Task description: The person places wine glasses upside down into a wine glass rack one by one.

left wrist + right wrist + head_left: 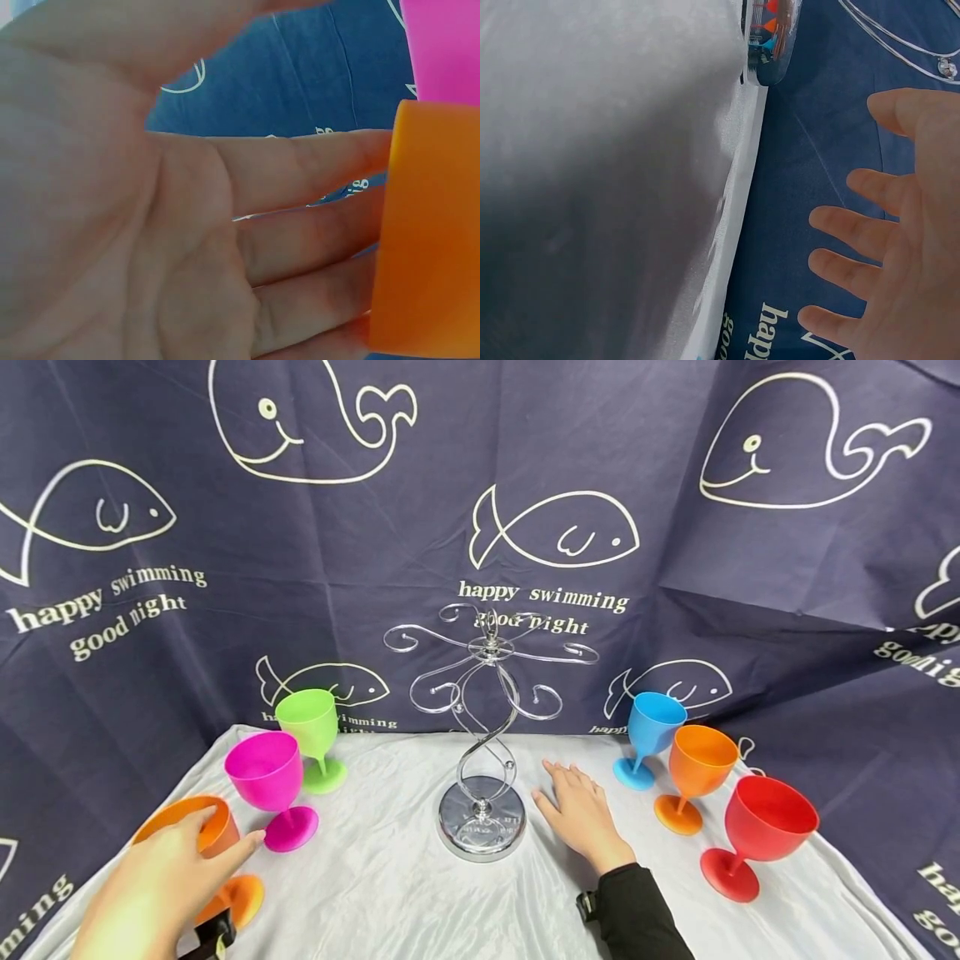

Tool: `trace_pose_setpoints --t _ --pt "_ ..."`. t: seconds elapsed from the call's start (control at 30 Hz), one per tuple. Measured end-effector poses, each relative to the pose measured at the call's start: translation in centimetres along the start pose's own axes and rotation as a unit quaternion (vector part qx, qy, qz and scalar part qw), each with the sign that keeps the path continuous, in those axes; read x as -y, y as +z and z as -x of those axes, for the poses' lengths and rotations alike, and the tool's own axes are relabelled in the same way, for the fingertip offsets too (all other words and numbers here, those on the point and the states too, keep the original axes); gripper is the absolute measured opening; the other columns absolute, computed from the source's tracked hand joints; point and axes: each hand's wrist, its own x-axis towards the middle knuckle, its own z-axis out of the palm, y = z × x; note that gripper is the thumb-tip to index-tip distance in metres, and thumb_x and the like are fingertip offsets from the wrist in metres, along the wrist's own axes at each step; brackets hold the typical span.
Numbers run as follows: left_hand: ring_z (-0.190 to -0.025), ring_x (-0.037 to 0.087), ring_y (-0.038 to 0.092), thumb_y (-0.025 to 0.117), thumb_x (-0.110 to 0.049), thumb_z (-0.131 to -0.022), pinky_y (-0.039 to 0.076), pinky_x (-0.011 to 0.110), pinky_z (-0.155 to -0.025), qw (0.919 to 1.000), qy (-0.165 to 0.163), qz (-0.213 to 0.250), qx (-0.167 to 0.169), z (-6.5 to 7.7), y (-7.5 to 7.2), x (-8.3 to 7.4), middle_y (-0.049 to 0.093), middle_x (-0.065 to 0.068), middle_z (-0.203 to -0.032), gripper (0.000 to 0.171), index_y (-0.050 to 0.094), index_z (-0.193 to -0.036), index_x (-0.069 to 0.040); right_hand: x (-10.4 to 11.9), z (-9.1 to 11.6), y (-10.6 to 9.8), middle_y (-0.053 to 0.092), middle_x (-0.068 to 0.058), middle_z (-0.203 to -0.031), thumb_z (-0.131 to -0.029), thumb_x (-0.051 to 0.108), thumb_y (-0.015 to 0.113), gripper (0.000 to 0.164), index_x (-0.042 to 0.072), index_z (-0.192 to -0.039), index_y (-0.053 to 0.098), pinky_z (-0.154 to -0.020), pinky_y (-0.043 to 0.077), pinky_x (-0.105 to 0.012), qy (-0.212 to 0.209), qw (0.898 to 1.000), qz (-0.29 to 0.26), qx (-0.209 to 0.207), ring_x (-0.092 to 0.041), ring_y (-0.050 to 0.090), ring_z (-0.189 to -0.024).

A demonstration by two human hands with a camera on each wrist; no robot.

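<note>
My left hand [146,881] is at the near left orange goblet [219,837], which stands upright on the cloth. In the left wrist view its fingers [300,169] stretch out straight, their tips hidden behind the orange bowl, with the thumb held apart. Over the cloth just right of the stand, my right hand [581,814] has its fingers spread and holds nothing. The silver metal stand [457,818] has a round mirror-like base, twisted stems and several curled arms, all bare. Behind the orange goblet are a magenta goblet [266,777] and a green goblet [307,718].
To the right, a blue goblet [652,727], an orange goblet [697,768] and a red goblet [765,827] stand in a slanting row. White cloth [375,860] covers the table. A dark blue curtain [435,527] with fish drawings hangs behind it.
</note>
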Motion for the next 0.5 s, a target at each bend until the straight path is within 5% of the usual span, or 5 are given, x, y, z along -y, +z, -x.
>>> trace_pose_setpoints --t 0.13,0.23,0.37,0.5 --pt "-0.079 0.028 0.06 0.056 -0.062 -0.096 0.046 0.037 -0.067 0.9999 0.003 0.002 -0.01 0.23 0.17 0.13 0.065 0.011 -0.087 0.058 0.063 -0.107 -0.005 0.09 -0.01 -0.01 0.053 -0.018 -0.151 -0.102 0.045 0.057 0.061 0.011 -0.152 0.048 -0.116 0.032 -0.067 -0.001 1.0 -0.002 0.001 -0.046 0.04 -0.146" --pt "-0.074 0.019 0.055 0.059 -0.05 -0.098 0.034 0.03 -0.061 0.9997 0.002 0.004 -0.024 0.48 0.22 -0.05 0.058 0.0 -0.077 0.035 0.058 -0.088 -0.016 0.09 -0.01 0.01 0.054 -0.017 -0.151 -0.102 0.045 0.057 0.061 0.011 -0.151 0.048 -0.116 0.031 -0.067 0.0 1.0 -0.008 0.004 -0.046 0.039 -0.146" --pt "-0.072 0.02 0.054 0.055 -0.032 -0.095 0.031 0.03 -0.059 0.9992 -0.001 -0.006 -0.038 0.65 0.11 -0.15 0.058 0.0 -0.076 0.016 0.061 -0.085 -0.021 0.1 -0.01 0.01 0.055 -0.016 -0.15 -0.101 0.044 0.057 0.06 0.011 -0.151 0.049 -0.116 0.031 -0.066 0.003 1.0 -0.013 0.007 -0.046 0.039 -0.146" --pt "-0.075 0.024 0.058 0.056 -0.028 -0.093 0.037 0.032 -0.06 0.9991 0.008 -0.018 -0.039 0.63 -0.09 0.01 0.065 0.005 -0.083 0.014 0.069 -0.092 -0.022 0.11 0.04 -0.02 0.055 -0.016 -0.15 -0.101 0.043 0.058 0.059 0.011 -0.15 0.05 -0.116 0.032 -0.066 0.003 1.0 -0.012 0.004 -0.046 0.04 -0.145"
